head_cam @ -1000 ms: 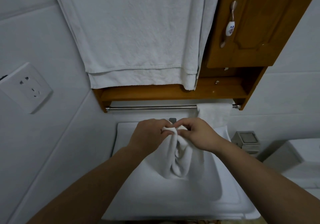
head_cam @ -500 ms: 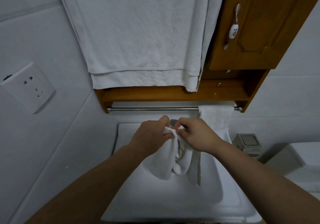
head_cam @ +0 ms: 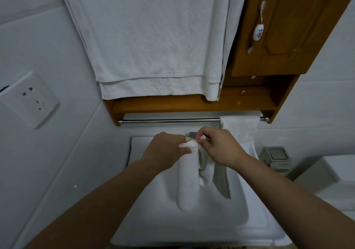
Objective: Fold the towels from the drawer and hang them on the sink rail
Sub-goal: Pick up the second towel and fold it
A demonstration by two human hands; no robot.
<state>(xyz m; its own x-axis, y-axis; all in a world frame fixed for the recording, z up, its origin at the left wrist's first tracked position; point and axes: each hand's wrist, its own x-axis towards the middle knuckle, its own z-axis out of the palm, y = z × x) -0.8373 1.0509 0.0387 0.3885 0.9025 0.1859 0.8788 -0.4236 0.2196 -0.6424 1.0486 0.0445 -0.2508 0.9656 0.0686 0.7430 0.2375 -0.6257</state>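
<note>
The rail runs bare from its left bracket to the folded towel already draped at its right end, with the white sink basin open below both arms. The left hand pinches one top corner of the small white towel and the right hand pinches the other, just apart, above the basin. The cloth hangs long-axis downward; half a second ago it was bunched shorter, and now it drops in longer, separate folds.
</note>
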